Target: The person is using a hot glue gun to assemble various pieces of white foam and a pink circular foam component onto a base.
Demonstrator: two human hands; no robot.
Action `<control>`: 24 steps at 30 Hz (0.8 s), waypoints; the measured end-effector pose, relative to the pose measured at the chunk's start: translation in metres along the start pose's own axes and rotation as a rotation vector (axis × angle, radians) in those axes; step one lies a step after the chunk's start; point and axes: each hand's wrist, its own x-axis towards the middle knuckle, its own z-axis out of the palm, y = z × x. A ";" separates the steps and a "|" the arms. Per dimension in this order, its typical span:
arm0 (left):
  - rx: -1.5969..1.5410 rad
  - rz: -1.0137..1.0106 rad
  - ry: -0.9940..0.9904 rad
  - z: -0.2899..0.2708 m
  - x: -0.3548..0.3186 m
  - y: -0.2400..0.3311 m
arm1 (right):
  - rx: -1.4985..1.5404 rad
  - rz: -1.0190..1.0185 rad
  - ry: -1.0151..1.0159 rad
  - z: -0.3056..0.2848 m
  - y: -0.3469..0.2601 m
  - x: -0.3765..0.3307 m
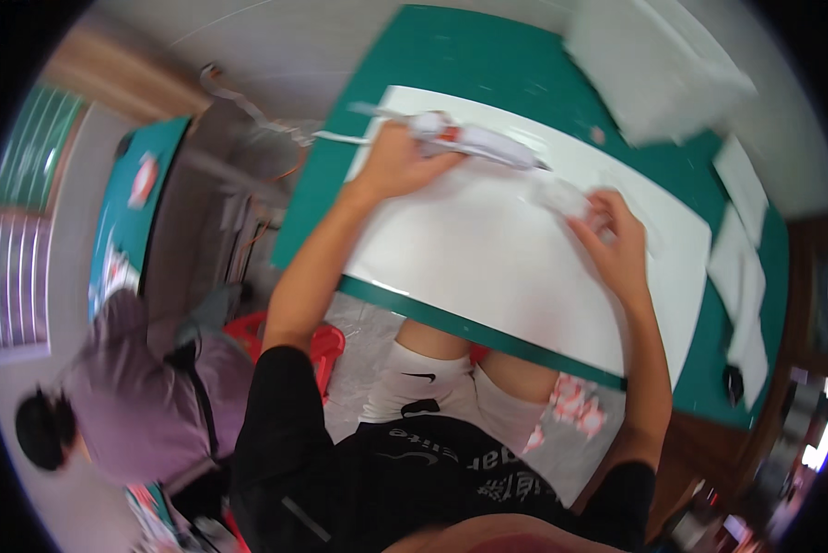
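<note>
Head view: on the white sheet [487, 249] that covers the green table [451, 55], the person's left hand [397, 164] is closed around the rear end of a white pen-shaped tool [483, 140] lying along the sheet's far edge. The right hand [616, 241], near the sheet's right part, pinches a small pale piece [561, 195] between bent fingers; a white cloth stack [649, 64] lies beyond the sheet's far right corner.

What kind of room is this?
Probably a workshop or craft room. A green cutting mat covers the table, a white sheet lies on it, and another person sits at a second green table.
</note>
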 end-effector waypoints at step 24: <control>0.111 -0.115 -0.272 -0.008 0.000 -0.035 | -0.155 0.018 -0.016 -0.001 0.004 0.000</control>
